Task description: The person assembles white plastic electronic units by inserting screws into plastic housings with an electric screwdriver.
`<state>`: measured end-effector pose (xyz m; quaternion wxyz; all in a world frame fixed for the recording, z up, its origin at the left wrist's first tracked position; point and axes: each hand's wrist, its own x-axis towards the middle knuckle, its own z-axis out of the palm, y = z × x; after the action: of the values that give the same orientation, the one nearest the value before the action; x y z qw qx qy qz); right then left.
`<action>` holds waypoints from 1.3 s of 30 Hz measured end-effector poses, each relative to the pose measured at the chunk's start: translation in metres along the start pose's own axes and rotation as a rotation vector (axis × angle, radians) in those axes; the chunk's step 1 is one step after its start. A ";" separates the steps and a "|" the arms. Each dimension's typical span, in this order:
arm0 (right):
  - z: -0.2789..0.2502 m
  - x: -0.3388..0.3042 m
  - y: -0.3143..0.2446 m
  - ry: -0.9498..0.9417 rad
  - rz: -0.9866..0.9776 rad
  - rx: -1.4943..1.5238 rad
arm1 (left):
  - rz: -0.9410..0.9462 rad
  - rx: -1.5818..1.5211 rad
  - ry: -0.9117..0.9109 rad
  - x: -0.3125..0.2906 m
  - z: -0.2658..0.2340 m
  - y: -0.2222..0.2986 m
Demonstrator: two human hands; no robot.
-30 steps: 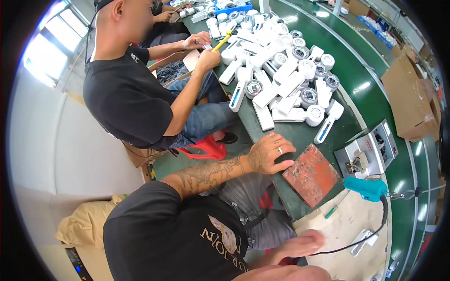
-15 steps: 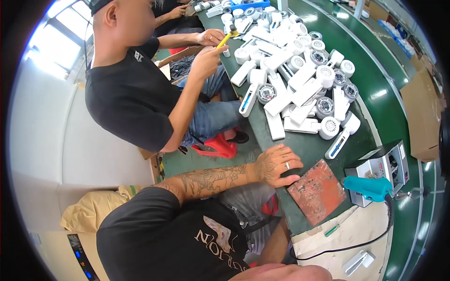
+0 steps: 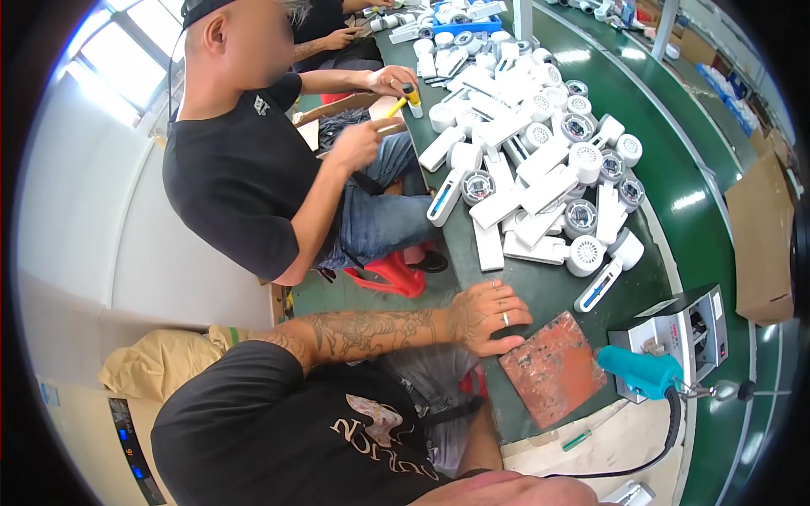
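Observation:
My left hand (image 3: 489,319) lies palm down at the table's near edge, fingers stretched out and a ring on one of them. It holds nothing; its thumb rests close beside a worn reddish square plate (image 3: 553,369). My right arm (image 3: 483,437) shows only in part, low in the view, and the hand itself is out of sight. Beyond the plate lies a turquoise corded power tool (image 3: 645,371), in front of a grey box-shaped device (image 3: 688,333). A small green-handled tool (image 3: 577,440) lies nearer the lower edge.
A large heap of white handheld fan-like units (image 3: 540,160) covers the green table. Left of it, a seated co-worker (image 3: 245,169) handles a yellow-handled tool (image 3: 396,107). A black cord (image 3: 666,447) curves over a pale board (image 3: 540,455). A cardboard box (image 3: 764,240) stands far right.
The view has shifted slightly. My left hand stays resting on the table edge. The co-worker's yellow-handled tool has come down from its raised position.

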<state>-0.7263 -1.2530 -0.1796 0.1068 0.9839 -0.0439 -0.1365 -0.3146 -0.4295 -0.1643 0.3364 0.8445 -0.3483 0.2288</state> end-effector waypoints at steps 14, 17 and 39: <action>-0.106 0.076 -0.209 0.626 0.108 0.391 | 0.019 0.023 -0.082 0.008 0.008 0.014; -0.105 0.074 -0.210 0.625 0.110 0.384 | 0.019 0.006 -0.088 0.009 0.010 0.014; -0.081 0.087 -0.180 0.577 0.061 0.357 | 0.015 0.000 -0.067 0.010 0.009 0.015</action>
<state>-0.6102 -1.0713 -0.1658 -0.0552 0.9834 -0.0647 0.1604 -0.3175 -0.4487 -0.1581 0.3227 0.8491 -0.3655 0.2030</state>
